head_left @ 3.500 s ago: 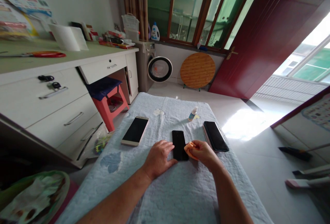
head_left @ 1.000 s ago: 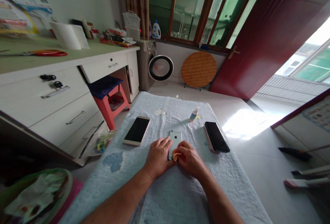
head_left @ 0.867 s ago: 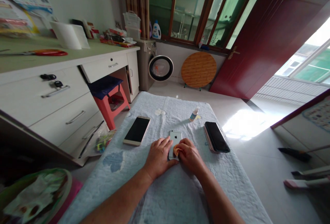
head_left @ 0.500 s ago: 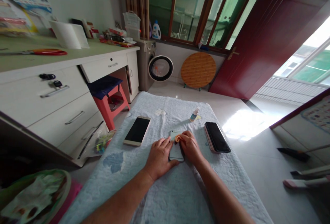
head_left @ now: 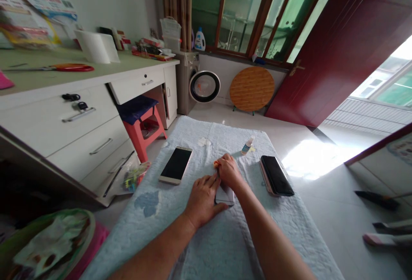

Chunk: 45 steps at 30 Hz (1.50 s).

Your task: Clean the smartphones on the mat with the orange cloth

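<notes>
On the cloth-covered table, a grey smartphone lies mostly hidden under both hands. My left hand holds it along its left side, fingers on the upper left edge and thumb across the bottom end. A small orange cloth is pinched in my right hand, which presses it at the phone's top end. To the left is a gold-framed smartphone, its dark screen up. A small spray bottle stands beyond my right hand. Dark phones lie stacked at the right.
A desk with drawers runs along the left, with red-handled scissors on top. A red stool is tucked beneath it. At the lower left sits a bin. A washing machine stands behind with its door open.
My right hand has slid the orange cloth up and left to the phone's top end, covering more of it. My left hand keeps its hold. The whole view has shifted slightly.
</notes>
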Available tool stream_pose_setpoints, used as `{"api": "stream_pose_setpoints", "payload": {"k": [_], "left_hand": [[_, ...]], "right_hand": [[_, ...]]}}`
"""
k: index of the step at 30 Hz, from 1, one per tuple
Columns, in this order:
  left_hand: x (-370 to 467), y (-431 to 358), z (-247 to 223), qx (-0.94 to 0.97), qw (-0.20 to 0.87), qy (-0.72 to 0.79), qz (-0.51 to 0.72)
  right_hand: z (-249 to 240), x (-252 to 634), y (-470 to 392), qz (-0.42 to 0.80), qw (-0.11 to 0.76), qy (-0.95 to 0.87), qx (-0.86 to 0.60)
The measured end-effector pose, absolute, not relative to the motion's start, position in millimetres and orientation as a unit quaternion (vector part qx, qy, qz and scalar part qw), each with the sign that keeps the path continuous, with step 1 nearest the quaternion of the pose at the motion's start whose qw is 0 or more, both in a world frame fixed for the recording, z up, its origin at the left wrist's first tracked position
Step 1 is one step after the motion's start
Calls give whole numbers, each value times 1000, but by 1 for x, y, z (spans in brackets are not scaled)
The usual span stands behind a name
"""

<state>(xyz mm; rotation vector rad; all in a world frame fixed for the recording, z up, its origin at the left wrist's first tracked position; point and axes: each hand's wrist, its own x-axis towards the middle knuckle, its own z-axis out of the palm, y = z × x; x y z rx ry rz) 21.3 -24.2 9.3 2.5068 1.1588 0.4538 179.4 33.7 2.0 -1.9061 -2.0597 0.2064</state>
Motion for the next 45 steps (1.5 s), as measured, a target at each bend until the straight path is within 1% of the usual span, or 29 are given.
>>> {"api": "stream_pose_setpoints", "payload": {"k": [3,7,18,26,30,37,45], "left_hand": [[22,-26,8,883,163,411,159],[23,-28,7,880,151,419,167],[24,-28,2,874,152,420,191],[23,-28,2,876,154,416,190],[23,-27,-2,876,149,417,192],[24,-27,-3,876,142,418,193],[25,-27,-1,873,147,421,198]], "right_hand": [[4,179,37,69,135,-735,-661],[7,188,38,78,129,-742,-653],[3,228,14,69,162,-687,-705],[2,219,-15,99,189,-651,-729],[10,212,-38,127,206,-655,-716],[27,200,-75,188,204,-652,-706],[27,196,-97,194,208,-667,-689]]}}
